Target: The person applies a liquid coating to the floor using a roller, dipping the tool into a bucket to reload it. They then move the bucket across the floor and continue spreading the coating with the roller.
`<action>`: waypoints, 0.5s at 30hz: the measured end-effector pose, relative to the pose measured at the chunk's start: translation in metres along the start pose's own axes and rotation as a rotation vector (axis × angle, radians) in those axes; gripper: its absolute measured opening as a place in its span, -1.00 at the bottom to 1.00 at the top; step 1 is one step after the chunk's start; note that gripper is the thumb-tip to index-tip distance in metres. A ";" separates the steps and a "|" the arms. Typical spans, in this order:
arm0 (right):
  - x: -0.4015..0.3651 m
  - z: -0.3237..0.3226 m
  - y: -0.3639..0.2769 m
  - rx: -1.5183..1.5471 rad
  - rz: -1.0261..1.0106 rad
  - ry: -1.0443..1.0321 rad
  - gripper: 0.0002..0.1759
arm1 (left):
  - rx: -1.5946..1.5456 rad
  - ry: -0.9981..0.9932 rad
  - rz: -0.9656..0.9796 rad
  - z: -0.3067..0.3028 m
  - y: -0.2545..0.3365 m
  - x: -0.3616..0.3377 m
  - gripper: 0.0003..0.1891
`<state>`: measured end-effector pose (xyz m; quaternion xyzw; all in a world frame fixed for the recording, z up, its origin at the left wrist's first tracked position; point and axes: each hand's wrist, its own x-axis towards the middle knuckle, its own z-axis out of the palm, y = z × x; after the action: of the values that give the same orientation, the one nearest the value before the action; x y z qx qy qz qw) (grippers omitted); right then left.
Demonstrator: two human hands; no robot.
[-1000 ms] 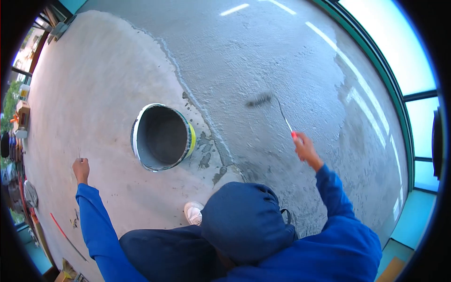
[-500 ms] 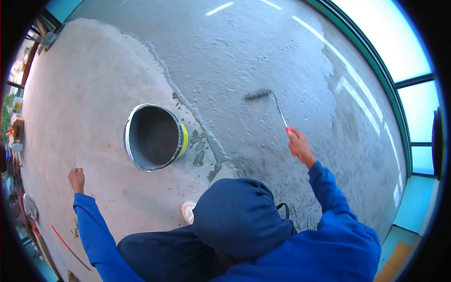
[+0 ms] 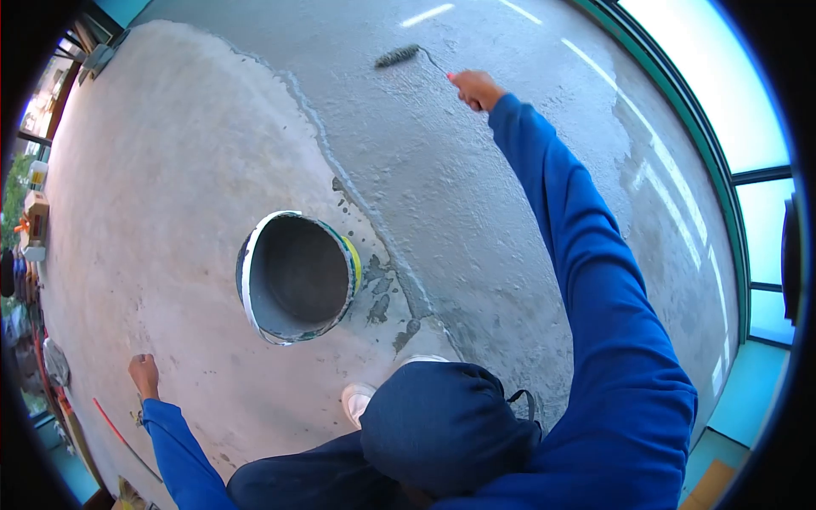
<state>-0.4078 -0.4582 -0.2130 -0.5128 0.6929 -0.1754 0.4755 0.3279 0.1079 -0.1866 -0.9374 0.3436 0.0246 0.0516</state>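
My right hand (image 3: 478, 89) is closed around the red handle of a paint roller (image 3: 397, 56), arm stretched far forward. The roller's grey, wet sleeve rests on the wet grey coating (image 3: 476, 204) that covers the floor's right side. Off to the left, my left hand (image 3: 144, 376) is held in a loose fist over the bare floor (image 3: 170, 255); nothing shows in it. Between the hands stands an open bucket (image 3: 302, 276) with a white, smeared rim, a yellow band and grey residue or liquid inside.
A jagged edge of coating (image 3: 340, 174) divides wet from bare floor, with dark splashes beside the bucket. White shoes (image 3: 358, 401) stand close behind it. Boxes and bottles (image 3: 36, 212) line the left side, near a red rod (image 3: 106, 416). Green-framed windows (image 3: 697, 76) run along the right.
My right hand has pushed the roller forward and left across the wet coating, straightening the arm. My left hand sits lower in view, still in a fist. The view has shifted slightly.
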 end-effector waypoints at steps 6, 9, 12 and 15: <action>-0.011 -0.014 0.024 0.002 0.001 -0.037 -0.60 | -0.048 -0.019 -0.040 0.001 -0.015 0.001 -0.62; -0.057 -0.043 0.068 -0.016 -0.052 -0.079 -0.64 | -0.095 -0.012 -0.036 0.001 -0.008 0.008 -0.62; -0.140 -0.076 0.143 -0.069 0.054 -0.100 -0.59 | -0.118 0.004 0.019 0.006 -0.003 0.024 -0.60; -0.248 -0.100 0.211 -0.093 0.191 -0.013 -0.50 | -0.121 0.044 0.086 0.024 0.012 0.048 -0.57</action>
<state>-0.6008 -0.1783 -0.2001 -0.4670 0.7430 -0.0937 0.4702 0.3572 0.0708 -0.2153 -0.9235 0.3825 0.0270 -0.0138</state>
